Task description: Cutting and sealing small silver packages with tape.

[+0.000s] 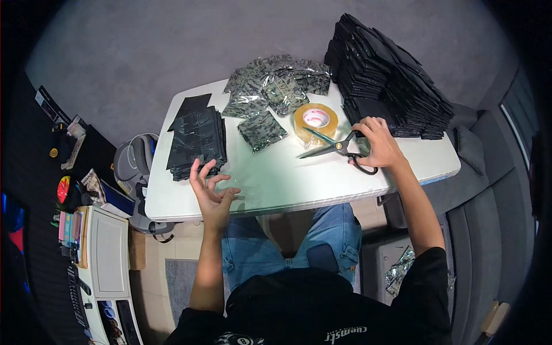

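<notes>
My right hand (379,144) grips the black handles of a pair of scissors (341,147). Their blades are spread and point left, just in front of a roll of clear packing tape (330,125). My left hand (212,192) is raised over the table's near left part, fingers apart. A faint glint shows by its fingertips, too small to identify. Just beyond that hand is a stack of flat black plastic packets (196,138). A single camouflage-patterned packet in clear wrap (261,130) lies between this stack and the tape.
The white folding table (276,189) has a pile of wrapped camouflage packets (276,82) at the back and tall stacks of black packets (379,82) at the right. A grey sofa (478,215) stands right, a white cabinet (110,254) left. A dark phone-like object (322,258) rests on my lap.
</notes>
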Tool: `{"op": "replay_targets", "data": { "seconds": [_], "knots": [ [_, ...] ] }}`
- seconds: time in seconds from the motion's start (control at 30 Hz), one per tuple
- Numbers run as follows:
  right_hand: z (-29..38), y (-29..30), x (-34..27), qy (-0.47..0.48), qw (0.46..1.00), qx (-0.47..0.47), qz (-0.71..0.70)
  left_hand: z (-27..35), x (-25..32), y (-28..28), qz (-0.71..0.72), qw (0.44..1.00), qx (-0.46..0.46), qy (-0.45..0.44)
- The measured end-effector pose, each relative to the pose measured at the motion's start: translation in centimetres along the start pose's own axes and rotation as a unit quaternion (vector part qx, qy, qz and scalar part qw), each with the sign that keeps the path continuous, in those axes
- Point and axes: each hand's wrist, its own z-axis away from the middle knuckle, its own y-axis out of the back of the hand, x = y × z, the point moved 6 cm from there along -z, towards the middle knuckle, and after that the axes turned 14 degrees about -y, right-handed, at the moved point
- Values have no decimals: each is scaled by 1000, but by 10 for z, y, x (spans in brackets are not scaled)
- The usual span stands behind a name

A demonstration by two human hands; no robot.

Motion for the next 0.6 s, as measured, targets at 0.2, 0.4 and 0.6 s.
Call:
{"op": "replay_targets", "data": {
  "seconds": [0.2,0.4,0.6],
  "knots": [
    [13,3,-10,-49,996,57,55,0,-3,1,-6,1000,-5,5],
    [21,6,-12,-58,996,55,33,2,-6,3,-5,1000,-4,6],
    [16,17,-7,-14,999,47,16,-23,1,-24,25,999,-24,22]
  ]
}}
